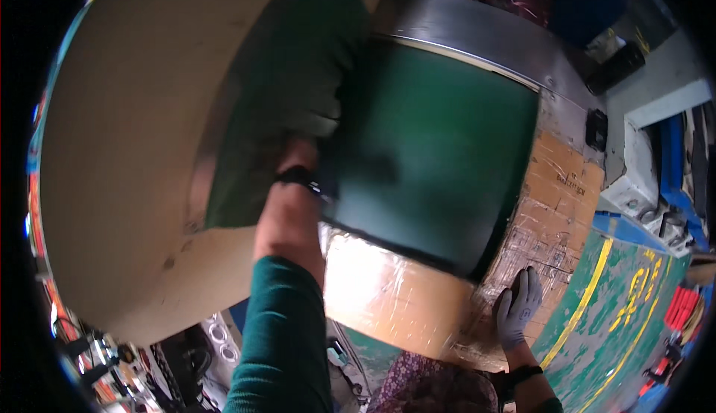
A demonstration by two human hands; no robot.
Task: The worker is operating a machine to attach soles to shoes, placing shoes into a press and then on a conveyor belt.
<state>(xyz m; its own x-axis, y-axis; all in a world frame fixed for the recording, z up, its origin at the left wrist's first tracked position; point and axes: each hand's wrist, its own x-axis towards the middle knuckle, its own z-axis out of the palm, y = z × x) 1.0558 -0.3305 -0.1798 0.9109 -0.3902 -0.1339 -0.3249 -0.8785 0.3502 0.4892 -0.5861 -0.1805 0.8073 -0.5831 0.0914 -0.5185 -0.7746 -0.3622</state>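
Observation:
A glossy dark green square panel (440, 152) lies flat in front of me, with cardboard along its near and right sides. My left arm, in a green sleeve with a black wristband, reaches over the panel's left edge. My left hand (300, 148) is smeared by motion beside a dark green sheet-like piece (276, 107), its fingers lost in the blur. Whether it grips that piece does not show. In a grey glove, my right hand (520, 309) lies on the taped cardboard (541, 215) near the panel's lower right corner, fingers stretched out, holding nothing.
A large tan board (127, 152) fills the left side. Beyond the panel runs a metal plate (477, 33). A grey machine frame (634, 152) stands at the right, above a green floor (597, 323) with yellow lines. Red objects (680, 309) sit at the far right.

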